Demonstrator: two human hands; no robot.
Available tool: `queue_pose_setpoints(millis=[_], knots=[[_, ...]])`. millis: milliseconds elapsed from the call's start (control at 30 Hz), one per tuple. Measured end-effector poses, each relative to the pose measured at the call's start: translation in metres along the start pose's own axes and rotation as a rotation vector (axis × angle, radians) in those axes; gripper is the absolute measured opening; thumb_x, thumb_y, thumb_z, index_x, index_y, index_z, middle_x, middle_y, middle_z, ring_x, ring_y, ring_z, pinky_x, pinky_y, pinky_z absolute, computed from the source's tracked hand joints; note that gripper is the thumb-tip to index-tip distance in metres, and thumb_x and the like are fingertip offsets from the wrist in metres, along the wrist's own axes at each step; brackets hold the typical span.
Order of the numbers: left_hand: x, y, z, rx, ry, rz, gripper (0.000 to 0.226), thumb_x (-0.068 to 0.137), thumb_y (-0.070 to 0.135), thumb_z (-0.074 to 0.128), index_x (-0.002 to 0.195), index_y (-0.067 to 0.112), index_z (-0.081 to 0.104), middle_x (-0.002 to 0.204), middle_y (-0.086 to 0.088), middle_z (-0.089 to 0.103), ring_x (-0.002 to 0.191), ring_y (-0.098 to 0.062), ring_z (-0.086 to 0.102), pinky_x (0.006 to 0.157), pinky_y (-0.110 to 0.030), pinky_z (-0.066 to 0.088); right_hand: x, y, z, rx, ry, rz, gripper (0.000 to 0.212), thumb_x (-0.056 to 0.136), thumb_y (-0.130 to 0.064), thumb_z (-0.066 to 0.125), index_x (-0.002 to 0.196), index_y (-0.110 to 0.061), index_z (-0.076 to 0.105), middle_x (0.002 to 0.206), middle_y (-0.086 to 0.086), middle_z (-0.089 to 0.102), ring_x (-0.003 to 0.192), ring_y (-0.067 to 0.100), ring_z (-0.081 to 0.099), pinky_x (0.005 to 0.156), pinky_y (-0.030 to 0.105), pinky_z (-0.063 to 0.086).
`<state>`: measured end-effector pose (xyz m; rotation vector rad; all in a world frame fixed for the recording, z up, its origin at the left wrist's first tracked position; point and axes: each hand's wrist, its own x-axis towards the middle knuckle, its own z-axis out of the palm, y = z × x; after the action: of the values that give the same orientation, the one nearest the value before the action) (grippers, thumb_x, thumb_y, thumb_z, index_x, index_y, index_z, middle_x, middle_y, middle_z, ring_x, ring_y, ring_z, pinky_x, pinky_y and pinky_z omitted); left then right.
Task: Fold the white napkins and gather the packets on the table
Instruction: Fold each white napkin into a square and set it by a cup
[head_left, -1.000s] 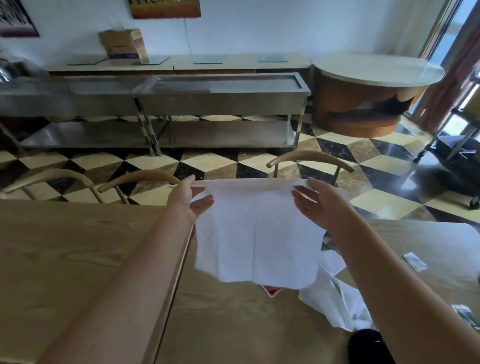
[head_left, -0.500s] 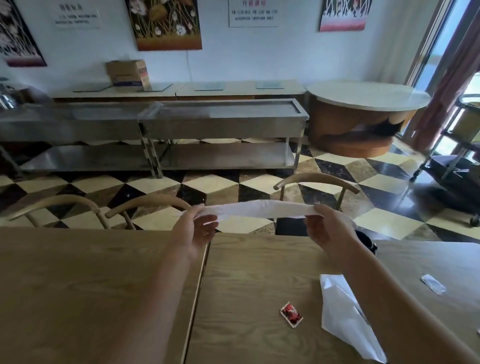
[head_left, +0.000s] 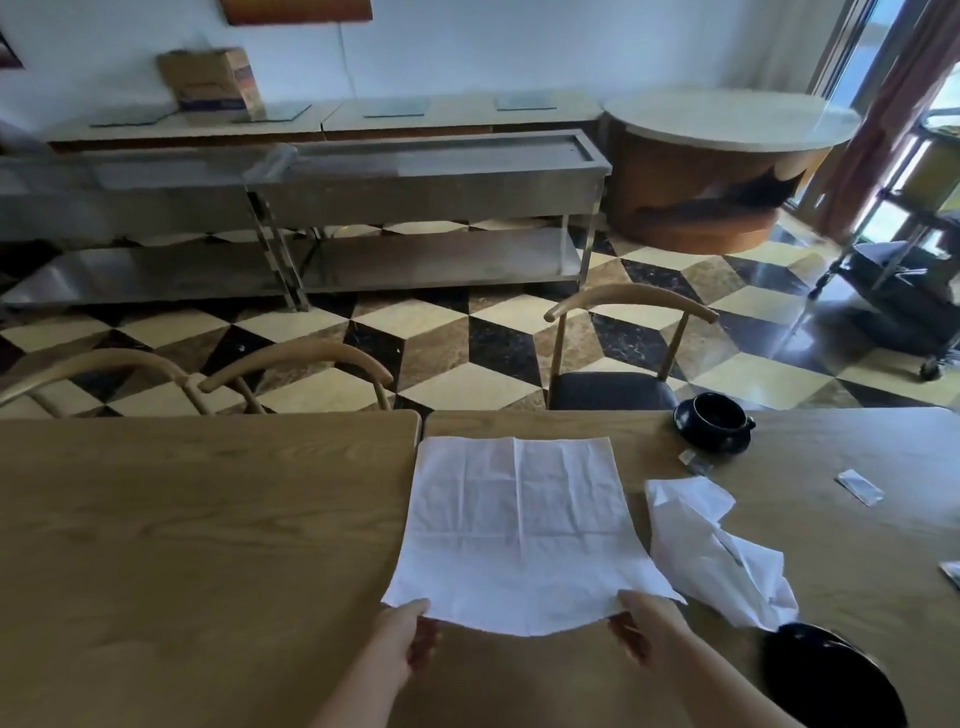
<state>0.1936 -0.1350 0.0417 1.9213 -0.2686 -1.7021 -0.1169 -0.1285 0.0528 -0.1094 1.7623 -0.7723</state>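
A white napkin (head_left: 519, 525) lies spread flat on the wooden table (head_left: 208, 545), creased into quarters. My left hand (head_left: 410, 644) pinches its near left corner and my right hand (head_left: 644, 631) pinches its near right corner. A second white napkin (head_left: 711, 545) lies crumpled just to the right. Small packets rest further right: one grey (head_left: 694, 462) near the cup, one white (head_left: 860, 487), and one (head_left: 951, 573) at the right edge of the view. The red packet seen earlier is hidden.
A dark cup on a saucer (head_left: 714, 421) stands at the table's far edge. A dark round dish (head_left: 831, 675) sits near my right arm. Chairs (head_left: 628, 343) line the far side. Steel counters (head_left: 415, 208) stand beyond.
The napkin was held up in the air and stretched between both hands. It now lies flat on the table, with my hands at its near corners.
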Motion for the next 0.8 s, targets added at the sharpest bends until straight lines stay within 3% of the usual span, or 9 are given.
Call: queue_pose_setpoints(millis=[133, 267, 400, 500, 600, 700, 733, 767, 800], knots=[[0.006, -0.040, -0.010, 0.028, 0.033, -0.023, 0.014, 0.095, 0.007, 0.061, 0.101, -0.004, 0.055, 0.049, -0.013, 0.061, 0.032, -0.018, 0.054, 0.035, -0.017, 0.038, 0.010, 0.040, -0.017, -0.105, 0.032, 0.054, 0.019, 0.091, -0.003, 0.055, 0.073, -0.001, 0.055, 0.050, 0.014, 0.055, 0.027, 0.018, 0.045, 0.033, 0.016, 0.031], [0.011, -0.061, -0.015, -0.030, 0.088, -0.069, 0.023, 0.102, 0.018, 0.049, 0.088, 0.001, 0.054, 0.047, -0.013, 0.060, 0.039, -0.022, 0.056, 0.038, -0.021, 0.041, 0.009, 0.057, -0.023, -0.121, 0.069, 0.078, 0.015, 0.093, -0.009, 0.056, 0.079, -0.004, 0.057, 0.051, 0.008, 0.060, 0.037, 0.017, 0.053, 0.044, 0.020, 0.036], [0.022, -0.057, -0.016, -0.089, 0.136, -0.090, 0.029, 0.103, 0.024, 0.046, 0.091, 0.001, 0.058, 0.056, -0.015, 0.062, 0.052, -0.025, 0.056, 0.046, -0.028, 0.042, 0.007, 0.046, -0.022, -0.100, 0.088, 0.027, 0.010, 0.094, -0.009, 0.054, 0.085, -0.004, 0.056, 0.060, 0.013, 0.061, 0.044, 0.021, 0.054, 0.041, 0.020, 0.039], [0.029, -0.039, -0.018, -0.094, 0.155, -0.010, 0.019, 0.098, 0.016, 0.054, 0.087, 0.002, 0.060, 0.055, -0.012, 0.060, 0.042, -0.019, 0.056, 0.037, -0.022, 0.041, 0.006, 0.029, -0.020, -0.153, 0.131, -0.073, 0.012, 0.086, -0.003, 0.060, 0.075, -0.001, 0.057, 0.055, 0.014, 0.058, 0.042, 0.021, 0.047, 0.041, 0.022, 0.033], [0.029, -0.013, -0.015, -0.123, 0.172, 0.084, 0.006, 0.091, 0.008, 0.061, 0.090, 0.004, 0.058, 0.065, -0.013, 0.058, 0.051, -0.022, 0.056, 0.042, -0.023, 0.042, 0.000, 0.011, -0.016, -0.159, 0.164, -0.145, 0.014, 0.081, 0.001, 0.064, 0.068, -0.002, 0.058, 0.051, 0.010, 0.058, 0.039, 0.019, 0.047, 0.041, 0.022, 0.036], [0.031, 0.013, -0.014, -0.139, 0.182, 0.172, 0.022, 0.084, -0.002, 0.065, 0.100, 0.007, 0.052, 0.076, -0.016, 0.063, 0.058, -0.023, 0.061, 0.048, -0.026, 0.045, 0.000, -0.010, -0.009, -0.138, 0.230, -0.215, 0.016, 0.074, 0.004, 0.067, 0.060, -0.003, 0.060, 0.047, 0.008, 0.059, 0.038, 0.016, 0.050, 0.037, 0.019, 0.039], [0.031, 0.021, -0.013, -0.158, 0.163, 0.200, 0.031, 0.083, -0.004, 0.065, 0.104, 0.012, 0.049, 0.080, -0.017, 0.065, 0.059, -0.023, 0.063, 0.046, -0.026, 0.045, -0.001, -0.017, -0.006, -0.121, 0.242, -0.240, 0.008, 0.071, 0.004, 0.068, 0.069, -0.002, 0.063, 0.052, 0.011, 0.061, 0.042, 0.018, 0.053, 0.039, 0.021, 0.041], [0.031, 0.029, -0.012, -0.168, 0.145, 0.225, 0.042, 0.082, -0.006, 0.066, 0.111, 0.018, 0.046, 0.085, -0.017, 0.066, 0.060, -0.023, 0.065, 0.046, -0.025, 0.046, 0.001, -0.024, -0.004, -0.104, 0.245, -0.264, 0.021, 0.071, 0.005, 0.069, 0.091, -0.002, 0.065, 0.062, 0.016, 0.064, 0.050, 0.020, 0.056, 0.043, 0.025, 0.044], [0.033, 0.037, -0.011, -0.170, 0.130, 0.248, 0.051, 0.082, -0.006, 0.066, 0.118, 0.023, 0.044, 0.090, -0.017, 0.068, 0.062, -0.024, 0.067, 0.046, -0.026, 0.048, 0.004, -0.031, -0.002, -0.093, 0.245, -0.268, 0.050, 0.073, 0.006, 0.071, 0.120, -0.008, 0.059, 0.072, 0.018, 0.066, 0.058, 0.022, 0.060, 0.048, 0.030, 0.048]])
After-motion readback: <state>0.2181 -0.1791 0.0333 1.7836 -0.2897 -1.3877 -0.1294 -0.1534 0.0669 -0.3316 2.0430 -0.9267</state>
